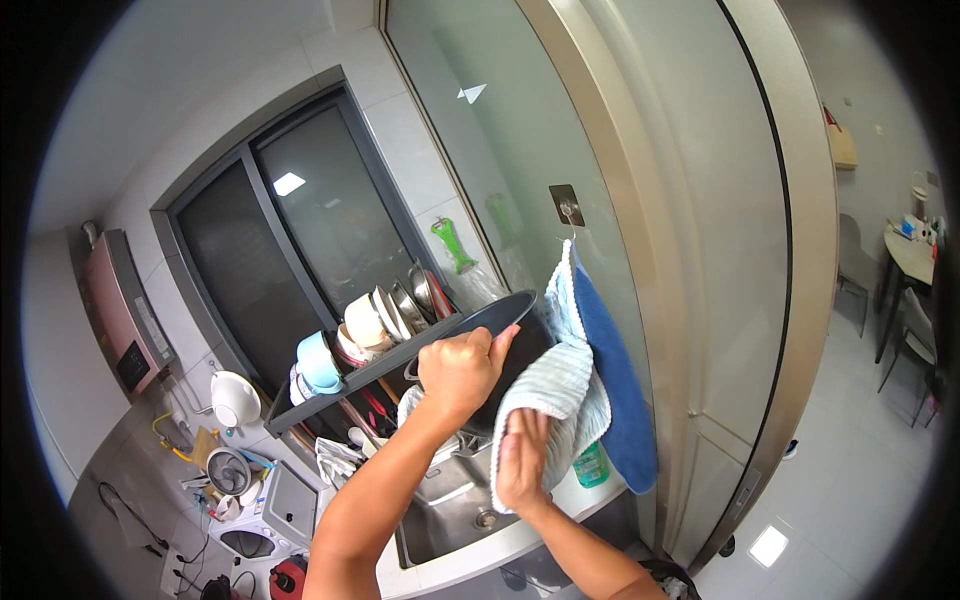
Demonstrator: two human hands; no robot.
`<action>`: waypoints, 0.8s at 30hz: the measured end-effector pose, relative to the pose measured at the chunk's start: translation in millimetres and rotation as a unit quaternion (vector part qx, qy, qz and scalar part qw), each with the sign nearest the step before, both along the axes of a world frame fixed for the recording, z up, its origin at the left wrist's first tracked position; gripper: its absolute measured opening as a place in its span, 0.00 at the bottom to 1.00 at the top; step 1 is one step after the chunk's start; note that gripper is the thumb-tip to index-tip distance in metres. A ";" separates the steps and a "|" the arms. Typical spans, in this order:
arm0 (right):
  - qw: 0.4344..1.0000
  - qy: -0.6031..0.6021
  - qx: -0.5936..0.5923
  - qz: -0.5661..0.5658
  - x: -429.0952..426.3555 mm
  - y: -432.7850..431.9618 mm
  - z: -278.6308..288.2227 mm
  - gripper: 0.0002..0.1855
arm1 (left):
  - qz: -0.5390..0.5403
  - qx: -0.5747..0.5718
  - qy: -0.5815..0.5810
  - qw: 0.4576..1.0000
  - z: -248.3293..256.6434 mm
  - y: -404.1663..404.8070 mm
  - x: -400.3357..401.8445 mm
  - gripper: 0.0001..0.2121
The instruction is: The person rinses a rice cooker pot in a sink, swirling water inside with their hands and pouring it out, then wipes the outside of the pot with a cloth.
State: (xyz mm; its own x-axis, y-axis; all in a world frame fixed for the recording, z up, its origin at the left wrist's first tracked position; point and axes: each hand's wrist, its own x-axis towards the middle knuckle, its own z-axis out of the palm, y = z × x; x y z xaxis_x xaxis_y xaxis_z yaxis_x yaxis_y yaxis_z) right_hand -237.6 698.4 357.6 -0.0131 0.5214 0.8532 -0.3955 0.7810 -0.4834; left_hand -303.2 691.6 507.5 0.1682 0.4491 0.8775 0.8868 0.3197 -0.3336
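Above the stainless steel sink point(450, 517), my left hand point(461, 371) is closed on the rim of a dark pot point(517, 322), thumb up along the edge. The pot is tilted, and my arm and a towel cover part of it. My right hand point(523, 457) is partly wrapped in the light striped towel point(555, 382), its fingers under the cloth near the pot's side. That towel hangs from a hook point(568, 208) on the glass panel, beside a blue towel point(619, 382).
A dish rack point(360, 364) with bowls stands over the sink at the left. A green bottle point(591, 466) is on the counter under the towels. A green peeler point(452, 245) hangs on the wall. The metal door frame point(806, 262) rises at the right. A microwave point(262, 517) stands lower left.
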 end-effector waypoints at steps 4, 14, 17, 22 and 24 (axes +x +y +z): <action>0.994 -0.080 0.046 -0.060 -12.9 3.3 22.1 0.24 | 0.032 0.002 0.010 0.999 -3.2 -4.9 -13.9 0.24; 0.923 -0.050 -0.115 0.364 -42.4 179.3 69.6 0.23 | -0.057 -0.015 0.017 0.998 8.0 -27.8 -2.6 0.23; 0.710 -0.118 -0.403 0.565 -37.3 169.7 83.7 0.21 | -0.056 -0.012 0.015 0.998 10.3 -35.6 -2.3 0.23; 0.712 -0.074 -0.412 0.564 -48.2 164.7 64.1 0.21 | -0.029 -0.005 0.008 1.000 8.9 -32.7 -10.9 0.23; 0.779 -0.007 -0.347 0.522 -48.4 150.8 51.7 0.22 | -0.024 -0.009 0.005 1.000 10.2 -33.7 -11.6 0.23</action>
